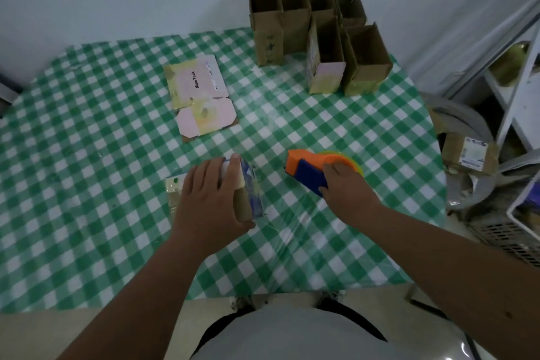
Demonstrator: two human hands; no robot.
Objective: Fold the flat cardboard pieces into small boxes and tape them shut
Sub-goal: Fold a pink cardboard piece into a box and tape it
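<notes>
My left hand (209, 199) grips a small folded cardboard box (245, 199) that lies on the green checked tablecloth (87, 184), with my fingers over its top and my thumb along its right side. Most of the box is hidden under the hand. My right hand (344, 190) holds an orange and blue tape dispenser (309, 166) to the right of the box, a short gap apart from it. Flat cardboard pieces (201, 96) with pink faces lie farther back at the table's middle.
Several upright open cardboard boxes (315, 35) stand in a cluster at the back right of the table. Past the right edge are a white shelf frame (520, 82), a grey bin (464, 137) and a labelled carton (470, 155). A wall runs behind the table.
</notes>
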